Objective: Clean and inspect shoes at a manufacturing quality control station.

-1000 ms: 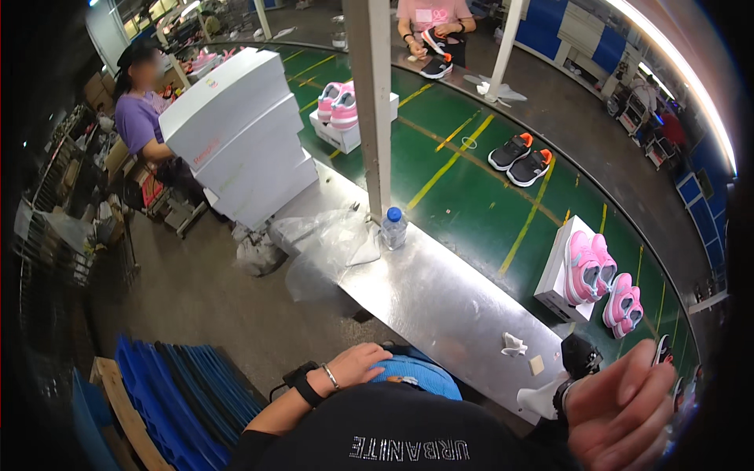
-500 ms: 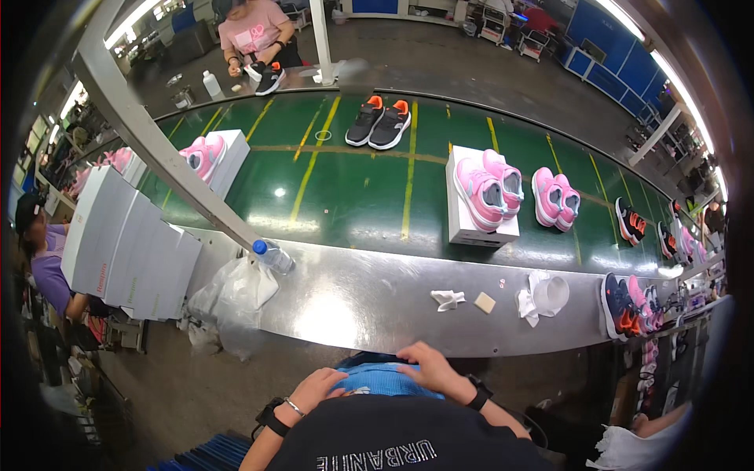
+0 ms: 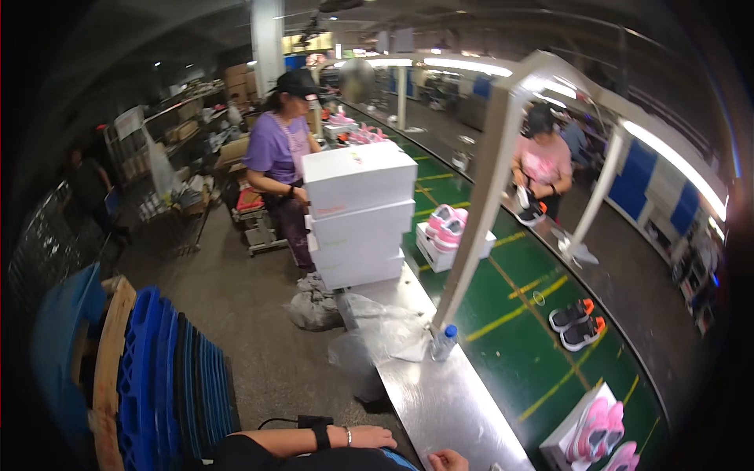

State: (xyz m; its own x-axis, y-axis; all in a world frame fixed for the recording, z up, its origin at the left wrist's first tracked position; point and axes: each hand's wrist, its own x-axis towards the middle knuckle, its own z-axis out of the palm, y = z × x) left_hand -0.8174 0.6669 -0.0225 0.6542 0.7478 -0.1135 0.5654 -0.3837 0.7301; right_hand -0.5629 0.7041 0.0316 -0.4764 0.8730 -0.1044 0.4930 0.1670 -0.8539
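Observation:
My left hand [image 3: 371, 436] lies nearly flat at the lower edge, fingers stretched out and nothing in it. Beneath its fingertips shows a strip of blue cloth [image 3: 399, 458] at my lap. Only part of my right hand [image 3: 448, 461] is in view, by the near edge of the metal ledge [image 3: 463, 416]; its fingers are loosely bent, the thumb stands apart, and I see nothing held. Ahead on the ledge stands a clear bottle with a blue cap [image 3: 444, 344], beside a crumpled clear plastic bag [image 3: 393, 326].
White boxes [image 3: 361, 224] are stacked at the ledge's far end, next to a person in purple [image 3: 275, 149]. The green conveyor [image 3: 510, 345] carries black shoes [image 3: 577, 323] and pink shoes [image 3: 597, 430]. A slanted post [image 3: 479, 228] rises by the bottle. Blue pallets [image 3: 149, 361] stand left.
My view has swung left and up, bringing the stacked boxes to the middle. Both hands now sit lower in view, the right one partly cut off.

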